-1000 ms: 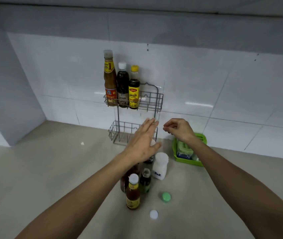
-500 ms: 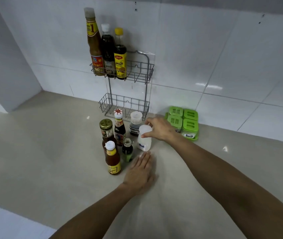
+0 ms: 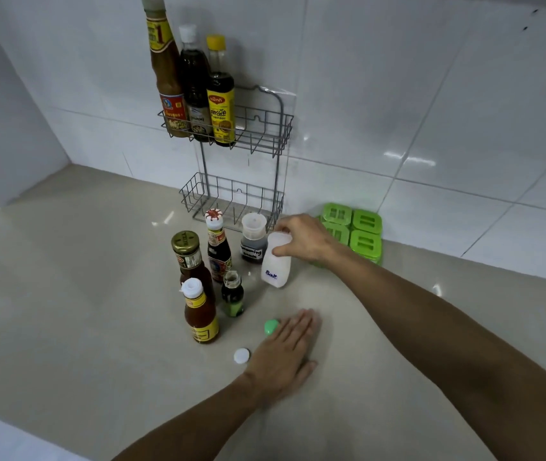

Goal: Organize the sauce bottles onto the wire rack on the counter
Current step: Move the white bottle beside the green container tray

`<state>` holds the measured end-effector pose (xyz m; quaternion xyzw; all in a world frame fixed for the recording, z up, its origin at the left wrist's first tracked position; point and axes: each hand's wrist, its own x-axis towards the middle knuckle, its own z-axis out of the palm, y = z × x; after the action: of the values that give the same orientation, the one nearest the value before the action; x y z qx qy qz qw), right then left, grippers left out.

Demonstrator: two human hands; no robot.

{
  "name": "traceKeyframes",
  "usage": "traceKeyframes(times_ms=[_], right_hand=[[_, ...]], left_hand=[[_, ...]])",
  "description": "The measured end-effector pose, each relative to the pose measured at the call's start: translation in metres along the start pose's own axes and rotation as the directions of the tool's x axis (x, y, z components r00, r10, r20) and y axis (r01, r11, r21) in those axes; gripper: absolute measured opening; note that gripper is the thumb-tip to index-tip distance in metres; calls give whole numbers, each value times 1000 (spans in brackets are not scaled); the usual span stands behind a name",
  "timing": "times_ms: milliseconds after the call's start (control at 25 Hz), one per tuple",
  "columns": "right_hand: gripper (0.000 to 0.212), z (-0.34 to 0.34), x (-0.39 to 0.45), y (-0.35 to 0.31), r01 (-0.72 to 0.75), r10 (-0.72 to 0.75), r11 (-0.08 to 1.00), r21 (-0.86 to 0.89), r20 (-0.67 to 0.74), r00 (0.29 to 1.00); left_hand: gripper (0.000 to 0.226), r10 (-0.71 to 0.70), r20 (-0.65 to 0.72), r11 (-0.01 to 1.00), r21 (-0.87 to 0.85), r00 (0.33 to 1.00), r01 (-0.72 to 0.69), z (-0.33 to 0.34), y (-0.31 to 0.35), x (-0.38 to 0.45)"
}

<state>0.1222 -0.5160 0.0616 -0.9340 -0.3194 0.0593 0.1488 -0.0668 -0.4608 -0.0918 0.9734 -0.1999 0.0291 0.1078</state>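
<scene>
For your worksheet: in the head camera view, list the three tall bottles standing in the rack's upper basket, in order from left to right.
Brown sauce bottle with the red and yellow label → dark bottle with the white cap → dark bottle with the yellow cap and yellow label, all in the upper basket.

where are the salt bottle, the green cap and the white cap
salt bottle (image 3: 276,269): head view, on its white body just above the blue label
green cap (image 3: 271,326): head view, on its top, left of the fingertips
white cap (image 3: 242,356): head view, on the middle of its flat top
</scene>
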Motion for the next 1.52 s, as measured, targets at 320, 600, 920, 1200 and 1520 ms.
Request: traceKeyframes(times_ms=[320,600,920,1200,1520], right_hand=[[57,-43,41,27,-73,69,995,-66,-56,996],[59,-42,80,56,-152,149,987,-57,-55,987],[59,-22,104,71,-157,156,984,-88,-13,988],[57,-11,112,80,-135,138,979,-152,9,990],[45,-13,99,47,-9,-15,980,-200,-119,993]], left_hand=[[78,-222,77,971,-75,972,228,7,-10,40],[87,-290,22,956,-49,957,291,9,-47,59],[87,-273,2,960,-67,962,273,11,-49,58],[86,-283,27,956,-68,959,284,12,-49,57],[86,-283,41,956,-74,958,285,8,-48,57]])
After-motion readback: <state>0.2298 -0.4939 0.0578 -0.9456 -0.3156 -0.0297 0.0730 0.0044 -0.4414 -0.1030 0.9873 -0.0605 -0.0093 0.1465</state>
